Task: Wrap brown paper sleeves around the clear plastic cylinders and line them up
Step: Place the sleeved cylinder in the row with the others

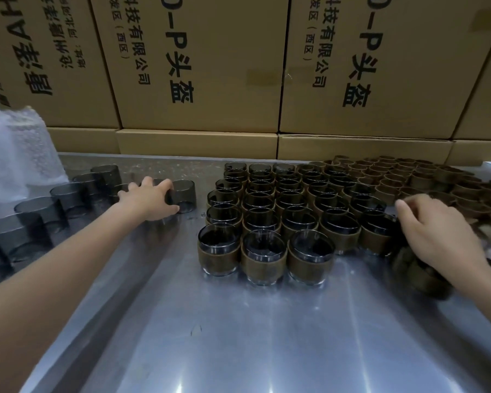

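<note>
table: steel worktop (238,336), near half bare and shiny, plenty of open room for moving; near edge out of frame.
right hand: right hand (442,236) near right, over loose brown paper sleeves (425,275) at its palm; fingers curled down, blurred, cannot tell if they pinch one.
finished block: sleeved cylinders (264,258) stand upright in touching rows, centre of table, front row of three nearest; rows run back toward the boxes.
left hand: left hand (150,198) reaches mid-left, thumb and fingers curled round a bare clear cylinder (183,195); other fingers spread over its neighbours.
bare stock: unwrapped cylinders (40,211) in a line along the left side, some touching, running back from the near-left edge.
sleeve stock: pile of empty paper sleeves (394,174) far right, packed tight, just beside the finished block.
handling: cylinders look light, thin-walled, smooth, probably slippery and easy to squash or tip; best taken round the side wall with thumb opposite fingers. Sleeves look soft, light, springy.
step: likely fetching one cylinder and one sleeve to join.
edges: bubble-wrap bag (14,154) far left, cardboard boxes (210,66) wall off the back; little slack there, so work in the near open area.
</note>
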{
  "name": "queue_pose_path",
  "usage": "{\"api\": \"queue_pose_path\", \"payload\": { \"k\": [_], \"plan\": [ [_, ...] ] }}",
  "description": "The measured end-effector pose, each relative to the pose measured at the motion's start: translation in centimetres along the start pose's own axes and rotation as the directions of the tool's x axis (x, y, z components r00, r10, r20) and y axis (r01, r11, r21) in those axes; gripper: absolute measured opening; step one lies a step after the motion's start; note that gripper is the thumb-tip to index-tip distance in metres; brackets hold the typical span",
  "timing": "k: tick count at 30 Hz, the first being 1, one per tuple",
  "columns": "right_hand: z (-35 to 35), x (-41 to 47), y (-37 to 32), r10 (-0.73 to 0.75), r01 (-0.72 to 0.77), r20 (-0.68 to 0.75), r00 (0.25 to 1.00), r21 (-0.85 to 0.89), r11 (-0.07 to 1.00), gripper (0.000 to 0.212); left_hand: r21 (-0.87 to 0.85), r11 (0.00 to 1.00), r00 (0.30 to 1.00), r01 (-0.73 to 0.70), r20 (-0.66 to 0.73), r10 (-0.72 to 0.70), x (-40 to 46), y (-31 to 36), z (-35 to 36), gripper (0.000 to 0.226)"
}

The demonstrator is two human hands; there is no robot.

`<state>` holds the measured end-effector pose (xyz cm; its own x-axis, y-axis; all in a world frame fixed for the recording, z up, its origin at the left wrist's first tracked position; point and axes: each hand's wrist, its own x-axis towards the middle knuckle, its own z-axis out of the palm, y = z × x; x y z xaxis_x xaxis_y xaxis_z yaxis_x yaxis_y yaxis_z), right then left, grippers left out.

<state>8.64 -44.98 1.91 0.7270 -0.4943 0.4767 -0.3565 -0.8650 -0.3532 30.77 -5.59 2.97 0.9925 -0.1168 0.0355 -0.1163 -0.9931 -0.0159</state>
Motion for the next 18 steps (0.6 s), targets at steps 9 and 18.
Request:
{"api": "queue_pose_path", "payload": {
  "k": [9,18],
  "plan": [
    [-1.0,-4.5,-2.9,-0.074,0.08,-0.058,0.996,0.11,0.991,0.038,0.015,1.0,1.0,-0.015,-0.006,0.015,-8.7,1.0,-0.6,0.053],
    [0.3,-7.3,-4.4,-0.193,0.212,-0.148,0.97,0.124,0.969,0.033,0.039,0.998,0.992,-0.046,-0.119,0.05,-12.3,1.6,-1.0,0.06]
  ]
}}
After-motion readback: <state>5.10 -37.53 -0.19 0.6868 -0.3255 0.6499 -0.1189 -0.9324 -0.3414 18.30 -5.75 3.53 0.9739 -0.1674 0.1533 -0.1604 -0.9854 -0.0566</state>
